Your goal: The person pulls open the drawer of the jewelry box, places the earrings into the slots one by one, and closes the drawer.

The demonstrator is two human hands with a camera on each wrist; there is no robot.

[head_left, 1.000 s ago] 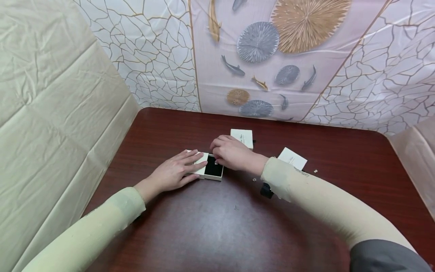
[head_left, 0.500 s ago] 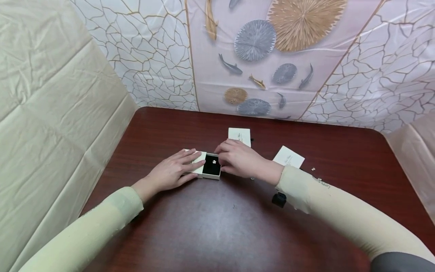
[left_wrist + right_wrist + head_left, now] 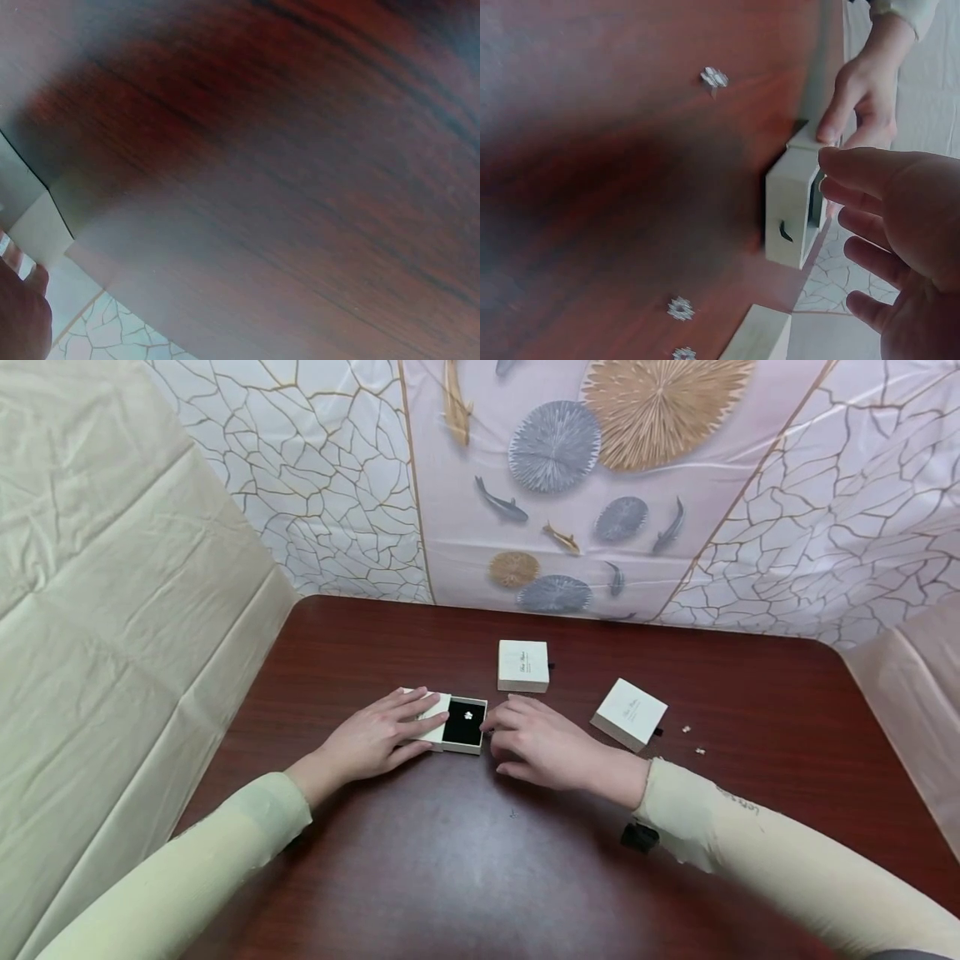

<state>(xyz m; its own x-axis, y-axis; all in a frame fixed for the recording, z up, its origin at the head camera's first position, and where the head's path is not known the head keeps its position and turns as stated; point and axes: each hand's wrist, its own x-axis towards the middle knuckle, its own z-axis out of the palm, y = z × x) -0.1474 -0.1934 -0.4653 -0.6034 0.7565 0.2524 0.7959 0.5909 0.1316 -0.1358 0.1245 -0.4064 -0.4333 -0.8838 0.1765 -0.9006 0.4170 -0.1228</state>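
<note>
1. Head view: the left hand (image 3: 375, 735) lies with straight, spread fingers on the white sleeve (image 3: 436, 735) of a small box, gripping nothing.
2. From the sleeve's right end projects the drawer (image 3: 461, 748), lined with a black insert (image 3: 458, 732) (a small, pale flower-shaped stud (image 3: 468, 715) sits on it, exposed only in this view).
3. The right hand (image 3: 551, 750) is just beside the drawer's outer end, its fingers loosely bent; whether they touch it cannot be told.
4. Right wrist view: the drawer's end face bears a dark pull tab (image 3: 785, 231), distinct here. The right hand's fingers stand apart, with no object visible among them.
5. The same view resolves one silvery flower-shaped piece (image 3: 714, 77) on the table (image 3: 375, 868), and two more lower in frame (clearer than any loose piece overhead).
6. Head view alone shows two further white boxes whole, one behind (image 3: 522, 666) and one rightward (image 3: 628, 714).
7. Left wrist view: chiefly tabletop, the left hand cropped at the edge; its contact is not shown.
</note>
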